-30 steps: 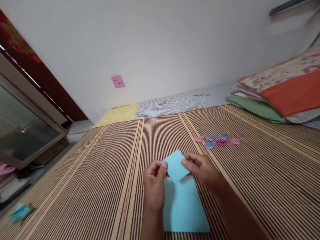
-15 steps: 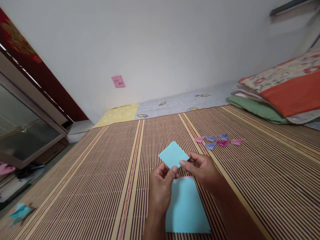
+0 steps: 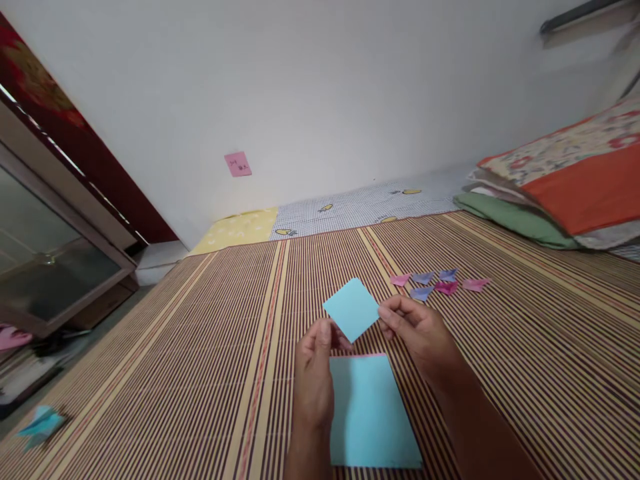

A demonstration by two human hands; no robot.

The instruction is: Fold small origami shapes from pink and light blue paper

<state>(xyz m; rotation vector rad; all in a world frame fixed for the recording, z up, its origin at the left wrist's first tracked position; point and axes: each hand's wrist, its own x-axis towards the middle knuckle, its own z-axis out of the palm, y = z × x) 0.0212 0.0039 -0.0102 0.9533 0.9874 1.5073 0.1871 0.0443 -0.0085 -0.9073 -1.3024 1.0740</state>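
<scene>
Hands (image 3: 315, 373) (image 3: 425, 337) farther apart over mat (image 3: 200, 347)

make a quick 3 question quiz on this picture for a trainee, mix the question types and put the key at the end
1. What does the right hand hold by a corner?
a) a pair of scissors
b) the small blue paper
c) a pen

2. True or false: the pink note is on the wall.

3. Fill in the number: the group of small folded papers on the striped mat, beyond the right hand, counts ____.

Key:
1. b
2. true
3. six
</scene>
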